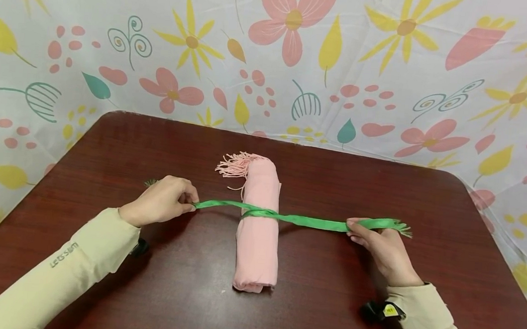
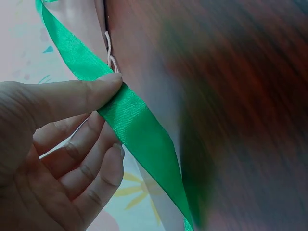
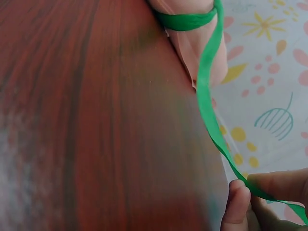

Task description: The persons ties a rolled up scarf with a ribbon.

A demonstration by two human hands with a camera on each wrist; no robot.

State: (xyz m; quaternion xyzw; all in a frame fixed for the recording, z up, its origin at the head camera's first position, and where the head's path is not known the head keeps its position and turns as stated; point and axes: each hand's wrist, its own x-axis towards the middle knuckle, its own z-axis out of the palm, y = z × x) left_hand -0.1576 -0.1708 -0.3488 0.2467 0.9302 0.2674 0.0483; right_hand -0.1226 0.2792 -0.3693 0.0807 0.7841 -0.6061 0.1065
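A rolled pink scarf lies lengthwise on the table, its fringe spilling out at the far left end. Round its middle runs a green ribbon, crossed over itself on top, with one length drawn out to each side. My left hand pinches the left length between thumb and fingers; the left wrist view shows the thumb flat on the ribbon. On the other side my right hand pinches the right length, and its frayed tail sticks out past the fingers.
The dark brown wooden table has rounded far corners. Behind it and at both sides hangs a white cloth printed with flowers and leaves. Each wrist carries a small black device, the right one with a yellow label.
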